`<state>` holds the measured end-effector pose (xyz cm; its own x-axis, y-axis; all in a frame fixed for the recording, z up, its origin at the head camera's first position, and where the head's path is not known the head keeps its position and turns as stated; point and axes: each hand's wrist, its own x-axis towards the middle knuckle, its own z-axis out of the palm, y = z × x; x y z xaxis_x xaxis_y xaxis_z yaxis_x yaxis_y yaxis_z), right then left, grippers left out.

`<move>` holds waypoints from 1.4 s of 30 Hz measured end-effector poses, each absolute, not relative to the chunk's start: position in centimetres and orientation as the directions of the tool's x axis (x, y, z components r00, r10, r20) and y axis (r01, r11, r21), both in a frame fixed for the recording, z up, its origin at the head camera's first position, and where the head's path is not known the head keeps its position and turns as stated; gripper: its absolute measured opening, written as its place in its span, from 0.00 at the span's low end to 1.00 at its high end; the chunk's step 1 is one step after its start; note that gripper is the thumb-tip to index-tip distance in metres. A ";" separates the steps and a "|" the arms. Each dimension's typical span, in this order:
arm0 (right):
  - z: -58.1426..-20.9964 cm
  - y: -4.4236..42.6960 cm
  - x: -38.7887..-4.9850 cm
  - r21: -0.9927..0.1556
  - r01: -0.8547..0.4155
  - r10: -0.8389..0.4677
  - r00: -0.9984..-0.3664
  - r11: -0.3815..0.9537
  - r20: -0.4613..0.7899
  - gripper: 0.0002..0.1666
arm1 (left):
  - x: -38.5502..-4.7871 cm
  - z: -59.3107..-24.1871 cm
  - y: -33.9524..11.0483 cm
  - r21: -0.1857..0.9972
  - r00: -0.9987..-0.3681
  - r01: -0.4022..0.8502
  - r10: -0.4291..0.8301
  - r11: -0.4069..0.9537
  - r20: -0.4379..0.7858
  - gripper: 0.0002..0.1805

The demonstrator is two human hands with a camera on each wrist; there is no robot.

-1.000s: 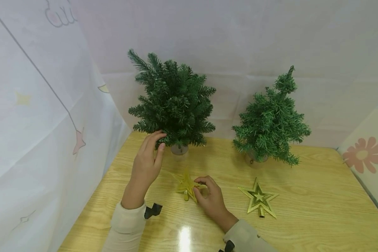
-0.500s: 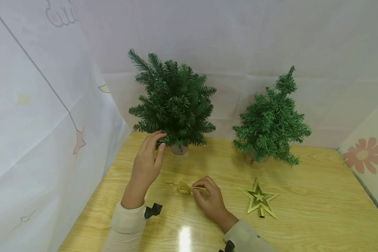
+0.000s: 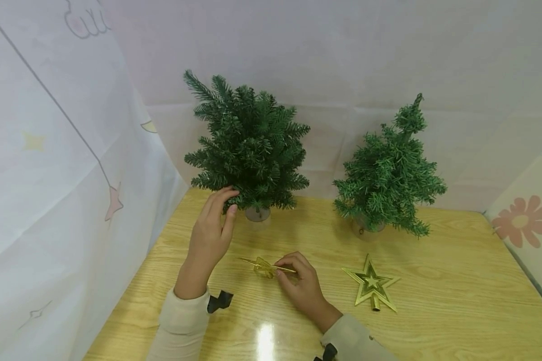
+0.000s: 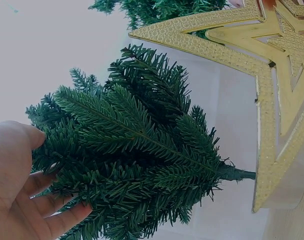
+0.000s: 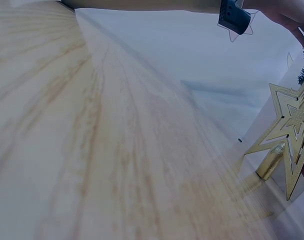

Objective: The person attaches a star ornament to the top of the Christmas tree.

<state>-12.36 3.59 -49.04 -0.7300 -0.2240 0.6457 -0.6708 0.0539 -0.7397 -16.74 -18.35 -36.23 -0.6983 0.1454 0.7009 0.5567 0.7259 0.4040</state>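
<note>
My left hand (image 3: 208, 238) is at the lower left branches of the dark green artificial Christmas tree (image 3: 253, 145). In the left wrist view its fingers (image 4: 69, 220) are spread and loosely bent against the needles, thumb apart. My right hand (image 3: 301, 286) pinches one point of a gold star tree topper (image 3: 264, 267) between thumb and fingertips, in front of that tree's base. From the head view the star appears nearly edge-on. The right wrist view shows its openwork face and the short tube (image 5: 270, 162) at its bottom; the hand is mostly cut off there.
A second, lighter green tree (image 3: 390, 175) stands at the right on a round base (image 3: 366, 228). Another gold star topper (image 3: 371, 283) lies on the wooden table (image 3: 456, 301) to the right of my right hand. Printed cloth (image 3: 343, 50) hangs behind and at the sides.
The held star has tipped from facing the head camera to nearly edge-on, mostly in the first half second. My left hand, the trees and the other star stay in place.
</note>
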 end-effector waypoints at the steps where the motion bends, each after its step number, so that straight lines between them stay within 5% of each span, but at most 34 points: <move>1: -49.0 3.6 -12.3 -0.746 -0.664 -0.227 -0.736 0.052 0.639 0.14 | -16.7 -36.2 -18.4 0.402 -0.698 0.556 0.145 0.728 0.701 0.19; 21: -52.1 3.8 -13.5 -0.904 -0.407 -0.317 -0.881 0.133 0.351 0.13 | -16.7 -36.3 -18.4 0.402 -0.694 0.563 0.148 0.722 0.705 0.19; 42: -52.2 3.4 -13.6 -0.902 -0.371 -0.294 -0.907 0.221 0.301 0.16 | -16.8 -36.2 -18.4 0.398 -0.698 0.563 0.158 0.724 0.699 0.19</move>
